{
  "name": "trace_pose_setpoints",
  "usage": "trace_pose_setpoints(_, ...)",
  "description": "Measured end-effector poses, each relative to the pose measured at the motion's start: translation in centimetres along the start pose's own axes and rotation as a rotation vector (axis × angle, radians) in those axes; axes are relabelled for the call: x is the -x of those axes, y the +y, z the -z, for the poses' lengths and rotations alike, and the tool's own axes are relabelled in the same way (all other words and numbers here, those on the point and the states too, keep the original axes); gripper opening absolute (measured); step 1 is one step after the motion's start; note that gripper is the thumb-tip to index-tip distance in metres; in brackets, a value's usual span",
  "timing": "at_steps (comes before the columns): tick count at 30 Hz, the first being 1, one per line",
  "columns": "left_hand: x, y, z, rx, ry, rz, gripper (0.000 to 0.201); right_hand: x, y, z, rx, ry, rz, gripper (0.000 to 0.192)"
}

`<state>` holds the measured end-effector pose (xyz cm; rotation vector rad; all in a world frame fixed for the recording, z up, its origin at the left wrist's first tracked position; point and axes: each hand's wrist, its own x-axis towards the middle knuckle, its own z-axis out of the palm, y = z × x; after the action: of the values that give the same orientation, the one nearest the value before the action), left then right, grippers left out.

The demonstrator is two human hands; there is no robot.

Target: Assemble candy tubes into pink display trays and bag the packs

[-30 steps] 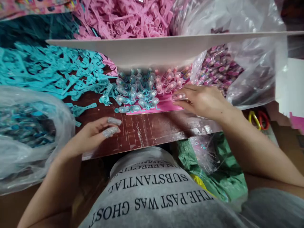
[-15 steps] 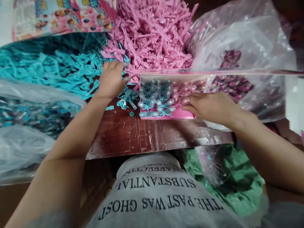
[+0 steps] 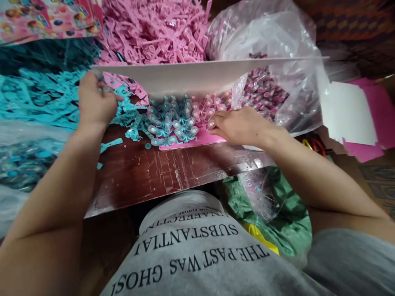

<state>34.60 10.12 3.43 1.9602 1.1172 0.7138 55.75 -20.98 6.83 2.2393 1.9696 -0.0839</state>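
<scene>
Resting nearest you, the scratched dark-red wooden bench [image 3: 160,172] carries a flat pink card [image 3: 197,139] with its long axis running left to right. Glossy clear bulb-shaped capsules [image 3: 173,123] stand crowded on it. Your right hand [image 3: 240,125] pinches one pink capsule at the card's right end. Farther left, your left hand [image 3: 94,102] has its fingers closed in the jagged teal plastic strips [image 3: 40,98], beside the raised white cardboard flap [image 3: 197,76].

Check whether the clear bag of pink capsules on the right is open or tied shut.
Open: the clear bag gapes toward the right hand, with pink capsules showing at its mouth.
</scene>
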Motion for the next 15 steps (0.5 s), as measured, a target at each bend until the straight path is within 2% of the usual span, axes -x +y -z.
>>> trace_pose_setpoints(3,2.3,0.4,1.3,0.091,0.169,0.097,0.023,-0.2,0.4,-0.2,0.005,0.040,0.045,0.039)
trace_pose_setpoints(5,4.2,0.8,2.1,0.221,0.188,0.150,0.019,-0.3,0.6,-0.4,0.021,0.061,0.041,0.040)
trace_pose_setpoints(7,6.1,1.1,2.9,0.347,0.179,0.188,0.025,-0.3,0.7,-0.9,0.017,0.072,0.045,0.041)
trace_pose_setpoints(11,9.8,1.2,4.1,0.498,0.111,0.229,0.050,-0.2,0.5,-2.2,-0.038,0.123,0.067,0.042)
trace_pose_setpoints(13,11.4,1.1,4.2,0.506,0.057,0.242,0.053,-0.1,0.1,-2.5,-0.039,0.161,0.042,0.040)
trace_pose_setpoints(15,12.8,1.2,4.3,0.492,0.013,0.255,0.047,0.1,-0.5,-2.3,-0.039,0.203,0.000,0.039)
